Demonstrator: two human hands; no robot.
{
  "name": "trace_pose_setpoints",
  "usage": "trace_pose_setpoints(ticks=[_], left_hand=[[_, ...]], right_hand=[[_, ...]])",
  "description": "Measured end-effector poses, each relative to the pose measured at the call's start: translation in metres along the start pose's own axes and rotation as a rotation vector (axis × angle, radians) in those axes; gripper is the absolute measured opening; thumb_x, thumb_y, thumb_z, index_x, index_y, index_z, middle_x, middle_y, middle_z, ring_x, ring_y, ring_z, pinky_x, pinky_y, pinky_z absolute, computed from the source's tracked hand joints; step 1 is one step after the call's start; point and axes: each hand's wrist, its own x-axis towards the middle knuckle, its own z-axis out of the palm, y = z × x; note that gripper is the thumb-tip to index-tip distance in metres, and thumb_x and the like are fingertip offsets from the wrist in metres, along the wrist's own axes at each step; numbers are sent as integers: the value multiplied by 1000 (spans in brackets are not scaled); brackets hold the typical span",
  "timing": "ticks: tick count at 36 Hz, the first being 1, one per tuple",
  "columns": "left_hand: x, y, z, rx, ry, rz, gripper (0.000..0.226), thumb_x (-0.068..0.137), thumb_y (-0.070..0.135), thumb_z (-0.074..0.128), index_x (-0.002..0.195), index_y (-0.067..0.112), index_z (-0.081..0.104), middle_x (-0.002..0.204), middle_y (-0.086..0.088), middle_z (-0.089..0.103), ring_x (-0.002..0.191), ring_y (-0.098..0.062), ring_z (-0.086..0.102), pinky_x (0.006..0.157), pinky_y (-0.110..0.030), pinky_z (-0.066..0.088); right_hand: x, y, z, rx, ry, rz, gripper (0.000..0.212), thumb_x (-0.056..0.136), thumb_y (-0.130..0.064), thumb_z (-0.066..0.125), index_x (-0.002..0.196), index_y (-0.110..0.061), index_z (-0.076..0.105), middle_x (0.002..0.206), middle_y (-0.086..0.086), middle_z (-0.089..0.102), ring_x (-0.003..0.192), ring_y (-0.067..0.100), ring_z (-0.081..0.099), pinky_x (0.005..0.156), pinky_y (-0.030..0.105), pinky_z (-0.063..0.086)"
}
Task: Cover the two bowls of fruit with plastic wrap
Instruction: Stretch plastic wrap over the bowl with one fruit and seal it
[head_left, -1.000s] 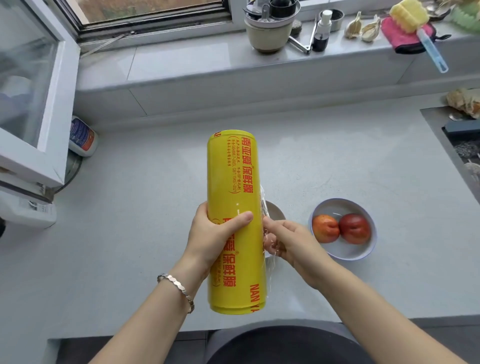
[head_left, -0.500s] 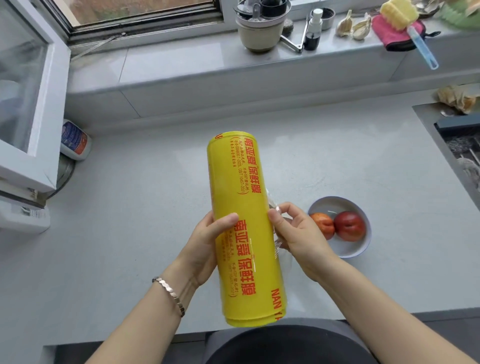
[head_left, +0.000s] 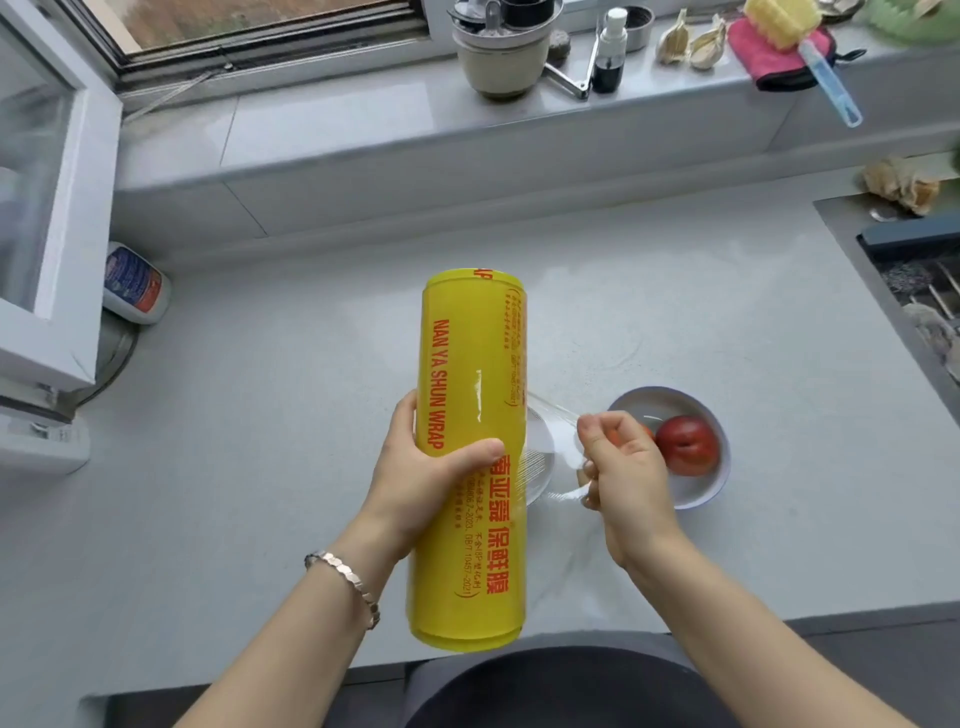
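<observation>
A big yellow roll of plastic wrap (head_left: 470, 452) with red lettering stands on end above the grey counter, and my left hand (head_left: 421, 473) grips it around the middle. My right hand (head_left: 621, 467) pinches the loose end of the clear film (head_left: 553, 447), which is stretched a short way out from the roll's right side. A white bowl (head_left: 698, 486) with a red fruit (head_left: 687, 451) lies just right of that hand; a second fruit is mostly hidden by my fingers. Behind the film and roll, part of a second bowl (head_left: 537, 486) shows.
The grey counter (head_left: 270, 467) runs to a raised windowsill (head_left: 332, 130) carrying a pot, a small bottle, garlic, a pink cloth and a yellow brush. A sink (head_left: 914, 291) is set in at the right. At the left are an open window frame and a tipped bottle (head_left: 136, 283).
The roll has turned in my left hand, showing its English lettering. My right hand has drawn the film's end out to the right, away from the roll.
</observation>
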Motion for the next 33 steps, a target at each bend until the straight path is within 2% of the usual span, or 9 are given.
trace_pose_setpoints(ticks=[3,5,9,12,16,19,23,28,33], left_hand=[[-1,-4,-3,49,8,0,86,53,40,77,129,34,37,113,5,62,95,-19,67,74,-40,59],[-2,-6,-6,41,-11,-15,89,53,41,78,131,34,37,115,3,62,96,-22,67,74,-42,59],[-1,-5,-14,-26,-104,-78,107,38,56,85,131,29,40,117,-8,63,97,-31,67,75,-50,57],[-1,-3,-22,-34,-191,-110,111,35,59,86,130,26,42,117,-13,64,97,-35,67,75,-50,56],[-2,0,-30,-13,-252,-124,111,34,59,86,130,27,41,118,-12,64,99,-36,66,74,-48,56],[-1,2,-33,9,-284,-138,110,36,60,86,130,29,40,118,-11,64,100,-35,66,76,-50,56],[0,4,-36,17,-305,-153,112,35,60,86,132,29,39,119,-11,63,100,-35,66,76,-50,56],[0,5,-41,9,-341,-177,113,34,59,86,132,29,37,121,-12,62,101,-37,65,75,-50,56],[0,6,-42,14,-354,-182,114,32,61,86,131,28,39,119,-12,63,99,-37,66,69,-43,58]], right_hand=[[-3,4,-5,-13,-13,-14,19,93,-16,51,75,-16,46,57,1,34,47,12,26,40,19,20],[-4,8,-8,-17,-41,-4,20,92,-16,52,73,-16,46,51,-4,37,45,11,27,39,18,21],[-3,12,-11,-119,-260,107,23,89,-22,57,69,-16,47,44,-8,36,40,7,29,43,16,26],[2,10,-9,-211,-391,116,22,87,-22,60,65,-19,55,53,-9,46,51,7,41,56,18,34],[18,5,3,-79,-499,236,20,93,-26,47,86,-16,63,80,1,62,75,12,57,71,22,43],[27,-2,16,54,-540,373,30,94,-35,43,90,-10,60,76,5,63,65,12,61,59,19,51],[34,-6,24,164,-572,512,32,93,-39,46,85,-10,59,64,1,63,51,9,61,48,18,50],[38,-7,24,244,-627,615,22,93,-27,47,82,-12,60,59,-1,63,48,8,60,47,19,49],[41,-8,25,163,-679,536,20,92,-23,50,80,-10,61,62,1,62,49,8,58,50,18,49]])
